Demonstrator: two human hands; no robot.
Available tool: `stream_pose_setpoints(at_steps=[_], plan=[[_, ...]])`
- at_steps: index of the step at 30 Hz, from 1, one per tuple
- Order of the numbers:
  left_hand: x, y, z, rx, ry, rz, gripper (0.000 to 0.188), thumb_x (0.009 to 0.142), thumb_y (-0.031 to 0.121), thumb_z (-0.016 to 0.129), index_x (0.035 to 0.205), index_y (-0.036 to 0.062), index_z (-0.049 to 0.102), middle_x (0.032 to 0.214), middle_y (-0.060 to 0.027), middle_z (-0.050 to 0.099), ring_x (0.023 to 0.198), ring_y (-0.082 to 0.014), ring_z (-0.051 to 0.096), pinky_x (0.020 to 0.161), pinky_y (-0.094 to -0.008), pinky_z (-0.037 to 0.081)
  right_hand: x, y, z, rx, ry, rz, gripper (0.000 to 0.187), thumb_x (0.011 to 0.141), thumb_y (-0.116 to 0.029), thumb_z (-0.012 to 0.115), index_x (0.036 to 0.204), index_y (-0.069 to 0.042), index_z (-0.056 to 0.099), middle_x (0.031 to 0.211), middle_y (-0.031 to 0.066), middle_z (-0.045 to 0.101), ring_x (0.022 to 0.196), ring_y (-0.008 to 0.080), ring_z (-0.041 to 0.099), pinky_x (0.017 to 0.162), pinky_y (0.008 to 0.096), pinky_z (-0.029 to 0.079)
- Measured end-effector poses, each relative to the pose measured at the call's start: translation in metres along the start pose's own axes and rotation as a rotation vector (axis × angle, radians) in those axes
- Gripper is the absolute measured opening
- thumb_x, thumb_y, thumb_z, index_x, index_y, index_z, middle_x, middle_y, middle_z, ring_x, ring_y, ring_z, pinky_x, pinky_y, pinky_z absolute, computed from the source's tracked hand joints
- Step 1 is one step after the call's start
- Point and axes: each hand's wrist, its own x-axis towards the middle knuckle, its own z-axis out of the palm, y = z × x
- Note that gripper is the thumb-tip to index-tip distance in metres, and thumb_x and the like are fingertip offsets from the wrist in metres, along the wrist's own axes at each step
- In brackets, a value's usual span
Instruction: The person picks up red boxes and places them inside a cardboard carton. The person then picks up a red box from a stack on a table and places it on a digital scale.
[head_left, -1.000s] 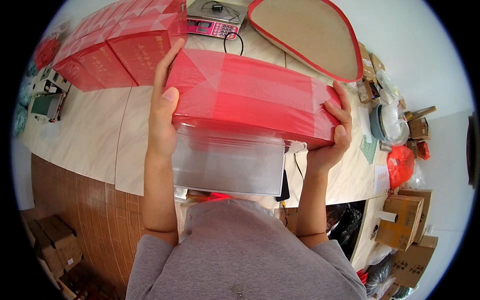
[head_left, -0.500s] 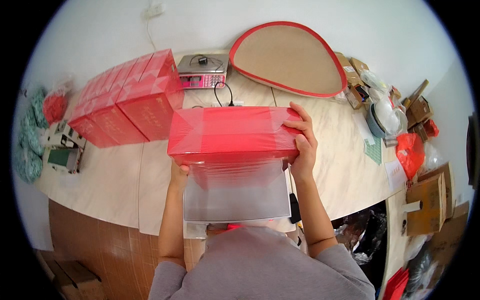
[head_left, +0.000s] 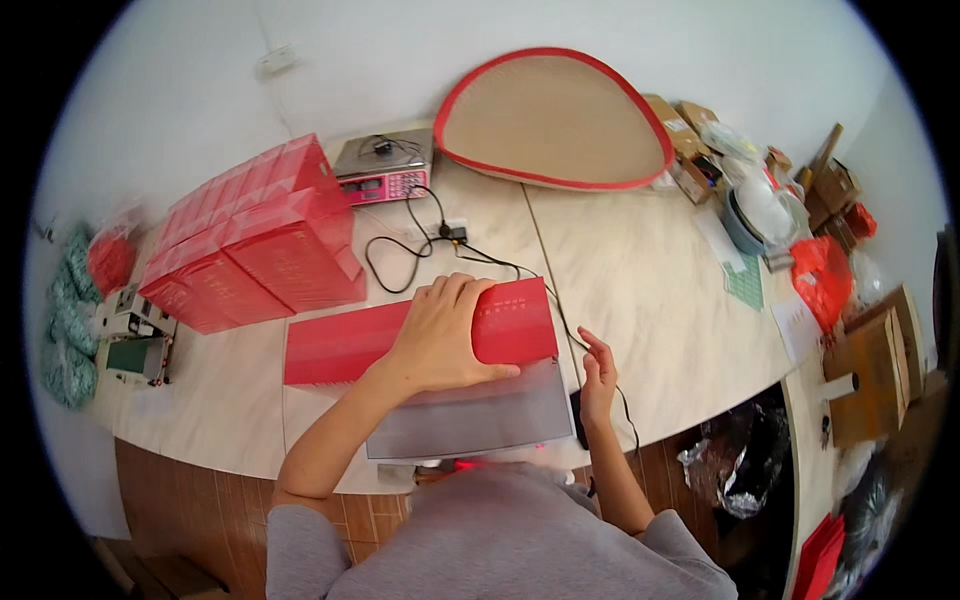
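Note:
A long red box [head_left: 340, 345] with small gold print near its right end lies across the table in front of me. My left hand [head_left: 440, 330] reaches over it, fingers across its top and thumb along its near side, gripping it toward the right end. Just right of the box, my right hand [head_left: 598, 380] is raised off it, fingers stretched and holding nothing. Under and in front of the box is a grey flat panel [head_left: 460, 425], partly hidden by the box and my arm. A dark object [head_left: 578, 420] shows beside the panel's right edge.
Wrapped red boxes [head_left: 240, 245] stand in a block at left, beside a scale [head_left: 385, 165]. A black cable [head_left: 500, 262] loops across the table. A red-rimmed tan round tray [head_left: 555, 120] leans at the back. Cartons [head_left: 860, 380], a blue basin [head_left: 740, 232] and bags crowd the right.
The red box has been lowered and turned, its gold-printed face now showing. My left hand has moved from its lower left to over its top. My right hand has let go.

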Motion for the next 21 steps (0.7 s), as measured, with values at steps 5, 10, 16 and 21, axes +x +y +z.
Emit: stream_pose_setpoints(at_steps=[5, 10, 16, 21], plan=[[0.016, 0.009, 0.036, 0.046, -0.074, -0.019, 0.095, 0.057, 0.053, 0.081, 0.128, 0.0027, 0.044, 0.123, -0.0156, 0.045, 0.116, -0.0312, 0.043, 0.101, -0.0427, 0.032, -0.013, -0.005, -0.022, -0.130, 0.108, -0.011, 0.032, 0.089, -0.006, 0.045, 0.117, 0.000, 0.058, 0.120, 0.0093, 0.061, 0.100, 0.0140, 0.054, 0.096, 0.0283, 0.037], [0.020, 0.013, 0.050, 0.058, -0.091, -0.029, 0.095, 0.059, 0.054, 0.079, 0.129, 0.0028, 0.043, 0.125, -0.0163, 0.045, 0.119, -0.0320, 0.041, 0.103, -0.0438, 0.030, -0.016, -0.008, -0.029, -0.081, 0.148, 0.025, 0.028, 0.093, -0.010, 0.045, 0.115, 0.001, 0.057, 0.116, 0.0094, 0.062, 0.098, 0.0132, 0.050, 0.090, 0.0272, 0.038], [-0.003, 0.001, 0.029, 0.036, 0.084, 0.012, 0.091, 0.069, 0.054, 0.074, 0.137, 0.0042, 0.039, 0.136, -0.0176, 0.039, 0.130, -0.0347, 0.033, 0.111, -0.0494, 0.021, -0.004, -0.016, -0.017, -0.129, 0.088, -0.071, 0.032, 0.094, -0.020, 0.044, 0.112, 0.001, 0.057, 0.115, 0.0126, 0.062, 0.108, 0.0194, 0.055, 0.092, 0.0327, 0.040], [-0.064, -0.072, -0.025, -0.158, 0.507, -0.157, 0.061, 0.085, 0.032, 0.065, 0.136, 0.0053, 0.044, 0.131, -0.0151, 0.051, 0.127, -0.0306, 0.042, 0.110, -0.0429, 0.027, 0.022, -0.023, 0.002, -0.016, -0.042, -0.173, 0.058, 0.093, -0.049, 0.046, 0.123, 0.000, 0.050, 0.122, 0.0161, 0.057, 0.112, 0.0242, 0.054, 0.094, 0.0371, 0.041]])
